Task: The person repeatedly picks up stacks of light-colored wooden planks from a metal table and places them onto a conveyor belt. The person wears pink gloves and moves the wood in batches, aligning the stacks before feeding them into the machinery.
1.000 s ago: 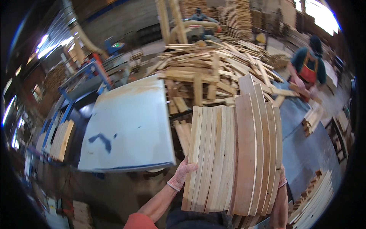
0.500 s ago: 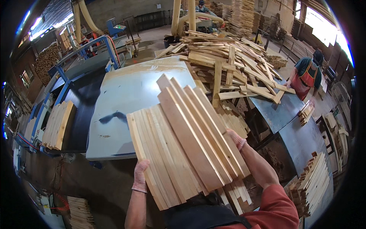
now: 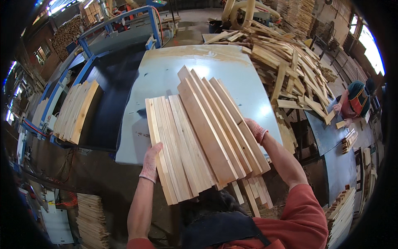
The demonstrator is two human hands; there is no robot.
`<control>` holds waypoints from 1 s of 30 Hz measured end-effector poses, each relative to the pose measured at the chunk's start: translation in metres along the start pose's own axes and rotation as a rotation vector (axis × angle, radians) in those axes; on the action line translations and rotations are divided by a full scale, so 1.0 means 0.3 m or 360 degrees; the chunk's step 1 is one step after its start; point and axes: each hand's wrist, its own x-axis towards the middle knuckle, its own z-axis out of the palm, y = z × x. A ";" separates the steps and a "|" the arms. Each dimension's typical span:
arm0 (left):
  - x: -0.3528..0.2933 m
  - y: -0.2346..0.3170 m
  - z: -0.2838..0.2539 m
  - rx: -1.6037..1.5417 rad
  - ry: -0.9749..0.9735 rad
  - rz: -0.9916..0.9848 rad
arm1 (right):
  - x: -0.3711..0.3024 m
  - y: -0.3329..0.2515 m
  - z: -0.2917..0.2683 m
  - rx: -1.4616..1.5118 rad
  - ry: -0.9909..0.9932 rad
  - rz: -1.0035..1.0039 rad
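Note:
A broad bundle of wooden boards (image 3: 186, 145) is squeezed between my two gloved hands, its long pieces lying side by side with uneven ends. My left hand (image 3: 151, 159) presses against the left outer board, fingers partly hidden beneath. On the opposite side, my right hand (image 3: 256, 131) grips the right outer board near its middle. Several boards on the right of the bundle stand higher and reach farther forward than the left ones. Under its far part lies a pale smooth tabletop (image 3: 166, 66); the bundle's near end is close to my dark apron (image 3: 219, 232).
Left of the table, a row of boards (image 3: 76, 112) rests on a black conveyor belt (image 3: 110, 95) with a blue frame (image 3: 120, 16). A loose heap of wood (image 3: 286, 66) rises at the far right. Another person (image 3: 352, 101) works by a grey metal table (image 3: 327, 128). Stacked strips (image 3: 92, 220) stand lower left.
My view has turned left and the table appears farther right. Both hands still hold the boards, now more over the tabletop. The other person has bent lower over the grey table.

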 end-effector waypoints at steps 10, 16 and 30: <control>0.663 0.351 -0.228 0.0082 0.0018 -0.0050 | 0.537 -0.239 0.255 0.0174 0.0054 -0.0206; 0.909 0.634 -0.217 0.0968 0.0004 -0.0011 | 0.775 -0.306 0.309 0.0214 0.0191 -0.0173; 1.071 0.660 -0.282 0.1255 -0.0104 0.0501 | 0.729 -0.381 0.465 -0.1996 0.1330 -0.0699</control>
